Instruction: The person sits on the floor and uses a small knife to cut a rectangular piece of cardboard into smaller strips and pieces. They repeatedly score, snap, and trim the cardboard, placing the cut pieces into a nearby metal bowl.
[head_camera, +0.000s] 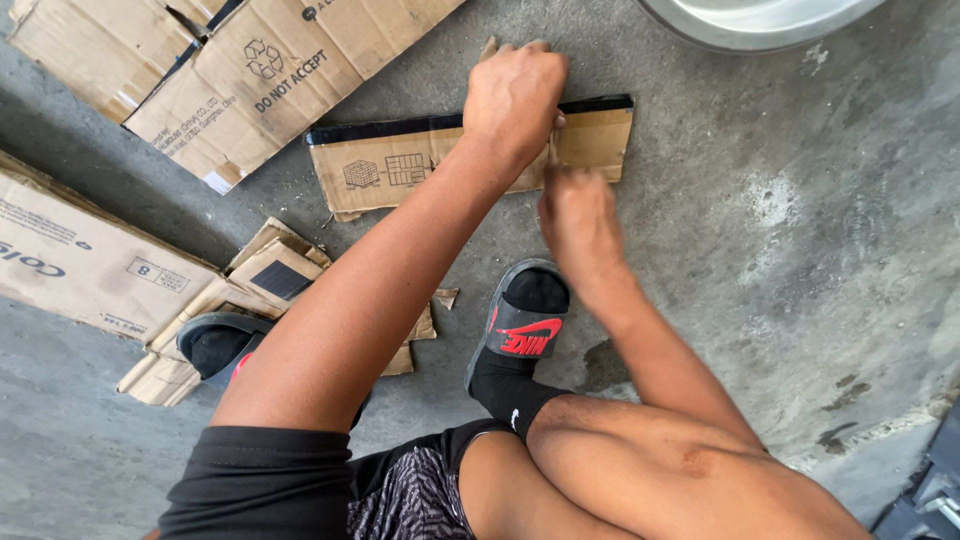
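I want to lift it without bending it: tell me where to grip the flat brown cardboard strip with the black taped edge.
Probably grip the flat brown cardboard strip at its free left end, coming from the left. It lies flat on the grey concrete floor, and the left hand and right hand cover its right half.

Bare concrete floor (800, 230), grey and rough, with pale scuffs and chalky patches toward the right and darker stains near the lower right. Daylight falls evenly across it; soft shadows lie on the left. Far left: flattened brown cardboard boxes (230, 60), overlapping, their printed faces up. Left edge: a larger flattened carton (70, 260) lying at an angle. Near left: a small heap of folded cardboard scraps (270, 270), one with a dark square patch. Far right, at the top edge: the curved rim of a pale metal basin (750, 25). Near right corner: part of a dark object (930, 490), too cropped to identify.
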